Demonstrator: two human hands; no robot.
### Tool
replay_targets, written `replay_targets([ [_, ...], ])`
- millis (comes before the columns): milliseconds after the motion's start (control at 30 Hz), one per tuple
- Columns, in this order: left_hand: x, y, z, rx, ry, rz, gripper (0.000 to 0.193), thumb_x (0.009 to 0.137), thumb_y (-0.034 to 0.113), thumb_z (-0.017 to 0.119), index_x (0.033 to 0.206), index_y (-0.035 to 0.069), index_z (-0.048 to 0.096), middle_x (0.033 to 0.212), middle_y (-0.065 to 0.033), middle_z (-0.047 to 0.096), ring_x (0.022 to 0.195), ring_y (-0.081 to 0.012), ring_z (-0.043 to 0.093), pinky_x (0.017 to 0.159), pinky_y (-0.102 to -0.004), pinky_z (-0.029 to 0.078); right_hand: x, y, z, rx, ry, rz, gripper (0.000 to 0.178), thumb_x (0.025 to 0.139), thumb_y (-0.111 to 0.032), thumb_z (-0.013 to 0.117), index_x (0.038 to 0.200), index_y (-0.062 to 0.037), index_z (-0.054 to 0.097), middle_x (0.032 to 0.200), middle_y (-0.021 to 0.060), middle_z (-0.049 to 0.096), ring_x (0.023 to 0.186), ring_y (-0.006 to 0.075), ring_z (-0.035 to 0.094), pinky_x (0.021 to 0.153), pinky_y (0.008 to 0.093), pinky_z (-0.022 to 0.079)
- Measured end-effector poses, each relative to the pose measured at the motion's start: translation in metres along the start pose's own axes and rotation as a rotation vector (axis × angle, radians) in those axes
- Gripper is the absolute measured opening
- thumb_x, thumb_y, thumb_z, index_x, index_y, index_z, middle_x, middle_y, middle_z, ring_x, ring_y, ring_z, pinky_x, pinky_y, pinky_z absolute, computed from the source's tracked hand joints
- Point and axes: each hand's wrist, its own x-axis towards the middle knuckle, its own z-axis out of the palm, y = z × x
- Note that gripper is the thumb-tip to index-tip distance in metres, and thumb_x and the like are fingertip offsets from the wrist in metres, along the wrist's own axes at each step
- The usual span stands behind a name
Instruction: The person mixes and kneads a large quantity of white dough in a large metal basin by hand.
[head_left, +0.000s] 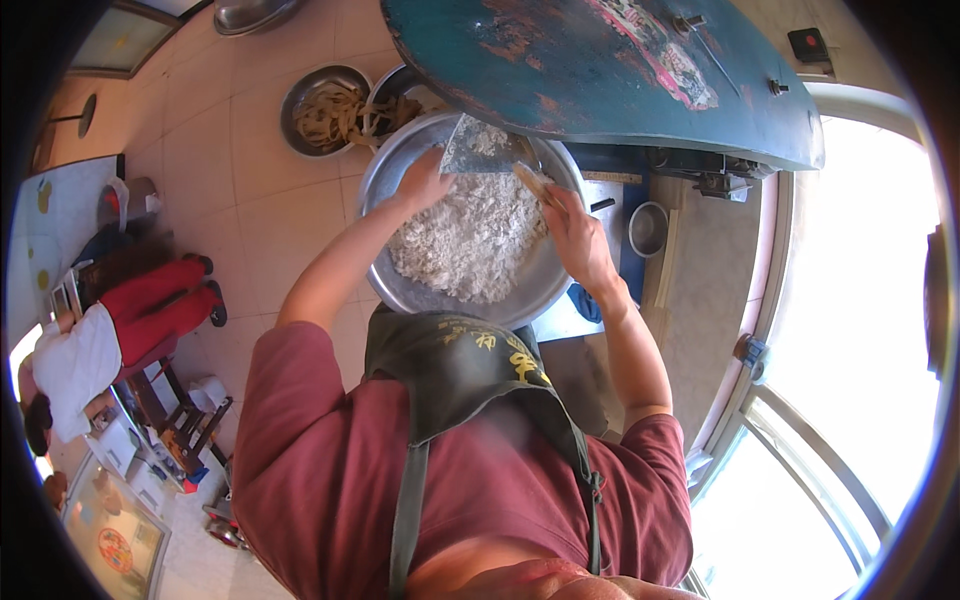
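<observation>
Right hand [572, 228] is gripping the pale handle [535, 185] of a broad-bladed tool [475, 155]; the blade is extending leftward from that grip. White crumbly mixture [470, 245] is lying below and left of the grip, inside a metal bowl [376, 262]. Left hand [424, 182] is reaching in beside the blade; fingers partly hidden, grip cannot be told. Beyond it, a smaller bowl [291, 112] is holding tan strips [330, 112].

Above its near half, the metal bowl [546, 268] is left open; beyond, passage is obstructed by a broad blade [484, 153] and teal casing [590, 85].
</observation>
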Motion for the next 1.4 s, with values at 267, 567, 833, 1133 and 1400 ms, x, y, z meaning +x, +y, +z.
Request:
replay_targets([
  [267,0.083,-0.009,0.059,-0.331,-0.318,-0.141,0.087,0.085,0.056,0.068,0.147,0.002,0.040,0.148,-0.0244,0.043,0.134,-0.0338,0.046,0.108,-0.0423,0.040,0.017,-0.008,0.009,-0.236,0.037,-0.002,0.021,0.099,-0.020,0.052,0.113,-0.0052,0.047,0.081,0.0255,0.068,0.073,0.0455,0.066,0.063,0.0524,0.052],
  [567,-0.014,0.029,0.070,0.445,-0.540,0.225,0.073,0.073,0.037,0.081,0.136,0.010,0.056,0.123,-0.0221,0.061,0.106,-0.0345,0.064,0.091,-0.0437,0.053,0.125,0.030,0.073,-0.416,0.068,-0.305,0.027,0.101,-0.026,0.046,0.122,-0.0096,0.045,0.076,0.0264,0.066,0.070,0.0488,0.063,0.062,0.0583,0.049],
  [833,-0.058,0.042,0.060,0.342,0.012,0.213,0.052,0.077,0.007,0.074,0.127,0.013,0.062,0.110,-0.0175,0.058,0.096,-0.0326,0.064,0.082,-0.0435,0.055,0.115,0.004,0.083,-0.419,-0.108,-0.060,0.028,0.101,-0.030,0.044,0.123,-0.0136,0.039,0.083,0.0290,0.067,0.080,0.0488,0.065,0.071,0.0600,0.050],
  [1133,-0.064,0.034,0.072,0.296,0.176,0.221,0.042,0.079,0.005,0.068,0.120,0.013,0.064,0.123,-0.0203,0.057,0.096,-0.0316,0.066,0.078,-0.0427,0.057,0.071,-0.014,0.097,-0.633,-0.061,-0.490,0.045,0.100,-0.022,0.047,0.138,-0.0008,0.035,0.067,0.0146,0.067,0.055,0.0302,0.068,0.047,0.0421,0.055],
  [1400,-0.080,0.037,0.064,0.244,0.163,0.216,0.037,0.080,0.014,0.069,0.117,0.015,0.066,0.105,-0.0183,0.061,0.085,-0.0348,0.067,0.074,-0.0467,0.055,0.058,-0.037,0.049,-0.531,-0.094,-0.260,0.042,0.100,-0.023,0.046,0.140,-0.0117,0.038,0.070,0.0195,0.067,0.064,0.0395,0.068,0.057,0.0537,0.053],
])
